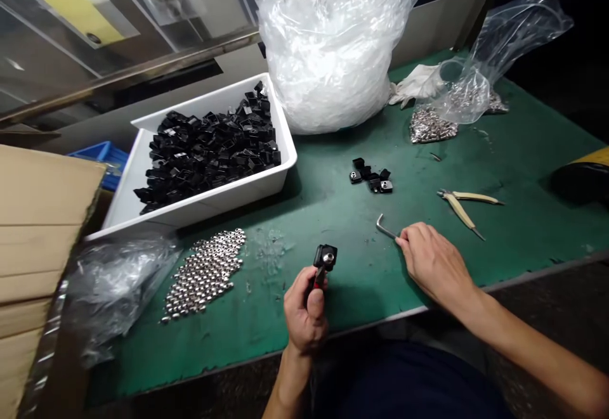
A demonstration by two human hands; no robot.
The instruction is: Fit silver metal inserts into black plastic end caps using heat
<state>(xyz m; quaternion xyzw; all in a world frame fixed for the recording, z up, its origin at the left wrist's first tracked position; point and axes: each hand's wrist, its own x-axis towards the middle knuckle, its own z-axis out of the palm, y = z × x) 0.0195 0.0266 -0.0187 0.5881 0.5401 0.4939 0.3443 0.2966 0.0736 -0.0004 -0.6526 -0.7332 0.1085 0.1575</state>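
Note:
My left hand [306, 314] is closed around a tool with a bit of red on it, mostly hidden by the fingers. At the tool's tip, above the fingers, is a black part [326, 257] with a round silver screw in it. My right hand [431, 260] pinches one end of a bent metal hex key [386, 229] low over the green table. Several black parts [371, 177], some with silver pieces, lie beyond both hands. Cream-handled pliers [464, 206] rest to the right of the hex key.
A white tray [190, 217] of black parts stands at the left, with rows of small metal pieces [205, 273] in front. A large plastic bag [333, 51] is at the back. Bagged screws [432, 125] and a white glove [416, 84] lie back right; a cardboard box [40, 241] is far left.

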